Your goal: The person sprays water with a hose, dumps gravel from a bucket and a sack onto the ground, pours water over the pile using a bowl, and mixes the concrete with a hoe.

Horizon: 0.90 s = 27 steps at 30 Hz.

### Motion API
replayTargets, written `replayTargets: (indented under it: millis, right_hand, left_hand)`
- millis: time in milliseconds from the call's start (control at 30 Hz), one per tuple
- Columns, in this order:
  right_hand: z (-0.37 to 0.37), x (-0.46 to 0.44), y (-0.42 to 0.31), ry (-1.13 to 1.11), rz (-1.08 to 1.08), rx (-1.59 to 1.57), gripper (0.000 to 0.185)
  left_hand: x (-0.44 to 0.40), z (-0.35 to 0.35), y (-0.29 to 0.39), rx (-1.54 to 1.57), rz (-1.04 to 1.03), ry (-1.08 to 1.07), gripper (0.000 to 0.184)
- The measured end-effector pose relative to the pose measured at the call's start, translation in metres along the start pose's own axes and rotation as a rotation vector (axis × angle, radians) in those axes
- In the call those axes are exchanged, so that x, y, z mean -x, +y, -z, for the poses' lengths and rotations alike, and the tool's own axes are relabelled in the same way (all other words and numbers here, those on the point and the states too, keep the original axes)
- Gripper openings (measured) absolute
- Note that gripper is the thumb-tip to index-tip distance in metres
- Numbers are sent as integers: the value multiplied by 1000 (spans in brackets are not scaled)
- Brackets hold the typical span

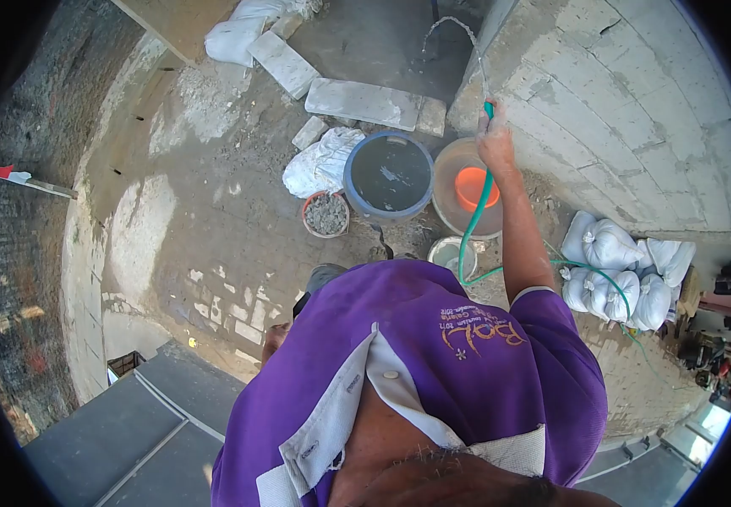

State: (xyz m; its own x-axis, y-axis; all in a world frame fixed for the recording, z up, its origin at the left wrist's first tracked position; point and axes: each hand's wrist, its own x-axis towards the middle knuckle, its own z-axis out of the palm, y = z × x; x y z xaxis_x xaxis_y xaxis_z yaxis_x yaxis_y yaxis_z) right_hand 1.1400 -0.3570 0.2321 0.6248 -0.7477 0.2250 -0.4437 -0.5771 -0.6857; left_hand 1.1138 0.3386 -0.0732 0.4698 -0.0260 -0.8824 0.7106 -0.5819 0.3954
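My right hand is closed around a green hose, close to its end, with the arm stretched forward beside the block wall. Water shoots from the hose's tip and curves over to the left. Below that hand stands a wide tub of cloudy water with an orange bowl in it. Left of the tub is a blue-rimmed barrel of dark water. My left hand hangs low at my left side, partly hidden by my purple shirt; its fingers cannot be made out.
A bucket of grey rubble and a white sack sit left of the barrel. Concrete blocks lie ahead. A small pail is near my feet. Several filled sacks are at the right, below the block wall.
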Motion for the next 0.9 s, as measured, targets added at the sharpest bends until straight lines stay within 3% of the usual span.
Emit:
replayTargets:
  millis: [433,467,567,633,767,900]
  right_hand:
    - [0,1,-26,-3,-11,48,30]
    - [-1,2,-29,10,-6,50,30]
    - [-5,3,-39,-28,-16,72,30]
    - [-6,2,-46,-67,-30,58,30]
    - [-6,-2,-54,-59,-20,49,30]
    - [-2,-5,-53,-38,23,42,30]
  left_hand:
    - [-122,46,107,-608,-500,-113,37]
    - [-128,52,118,-573,-478,-131,38]
    - [-108,59,172,-268,-153,-90,43]
    - [-95,61,198,-247,-87,-64,47]
    - [-80,58,217,-388,-125,-53,47]
    - [-120,55,176,-375,-99,-133,47]
